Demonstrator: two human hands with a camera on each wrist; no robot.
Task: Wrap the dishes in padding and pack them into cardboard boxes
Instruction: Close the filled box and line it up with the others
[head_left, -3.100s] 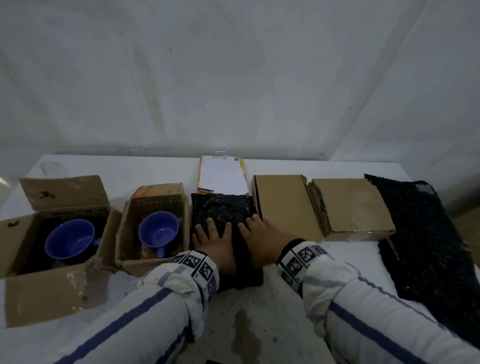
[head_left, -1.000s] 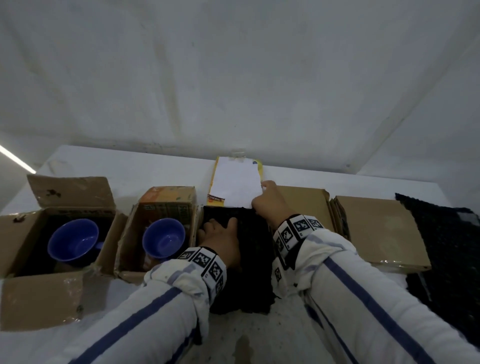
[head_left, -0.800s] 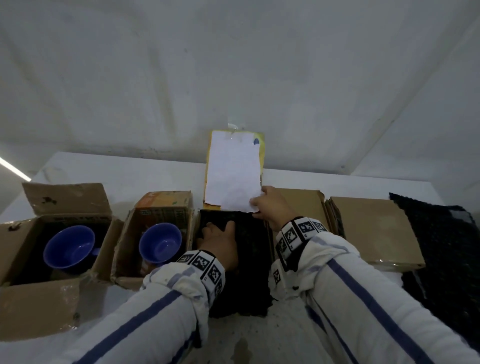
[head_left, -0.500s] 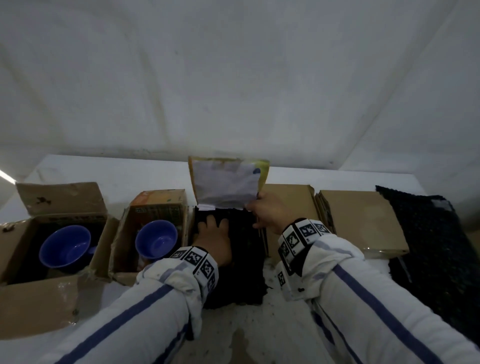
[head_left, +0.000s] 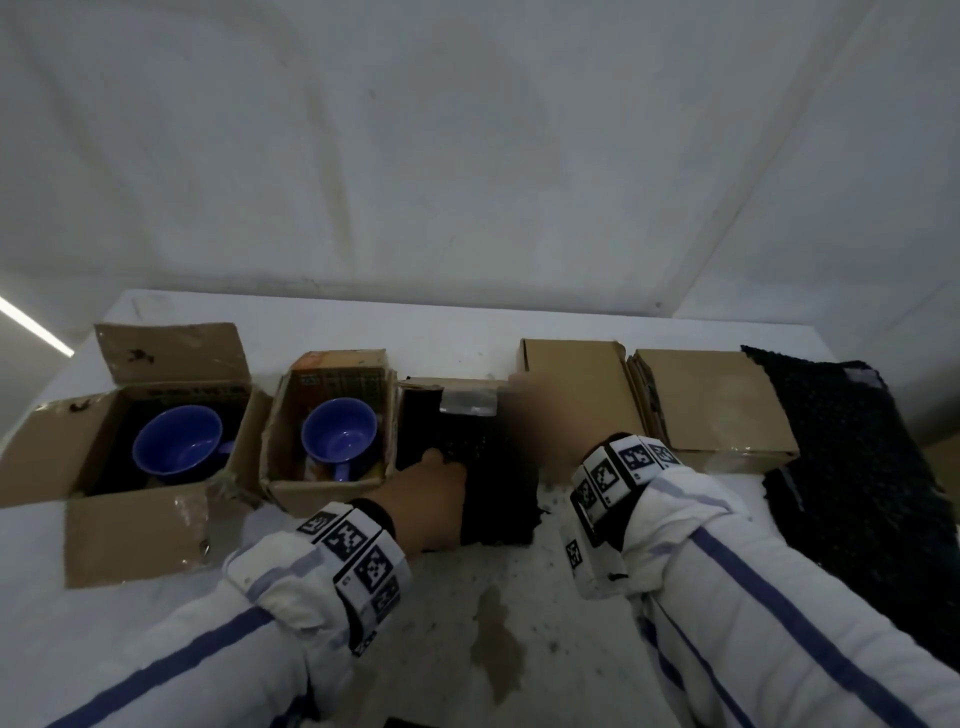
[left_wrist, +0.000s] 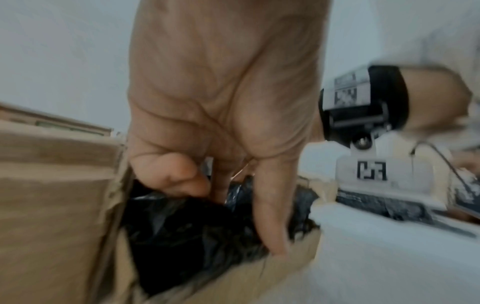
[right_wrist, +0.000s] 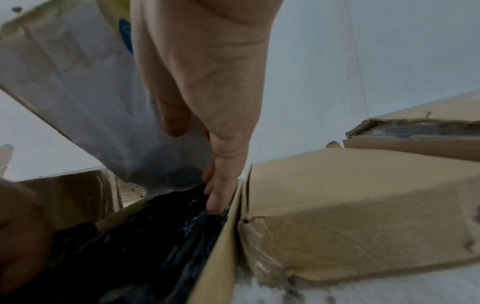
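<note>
While the left hand (head_left: 431, 499) presses black padding (head_left: 467, 457) into the middle box (right_wrist: 215, 257), right hand (right_wrist: 202, 82) pinches the lid flap (right_wrist: 78, 92), hinged at the far edge above.

A white table (head_left: 467, 332) stands against plain white walls (head_left: 467, 156) in dim light.

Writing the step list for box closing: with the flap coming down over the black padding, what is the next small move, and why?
Probably slide the left hand out from the black padding. Its fingers sit on the padding inside the middle box, under the white-faced flap that the right hand tilts over it, so they block the flap from closing.
</note>
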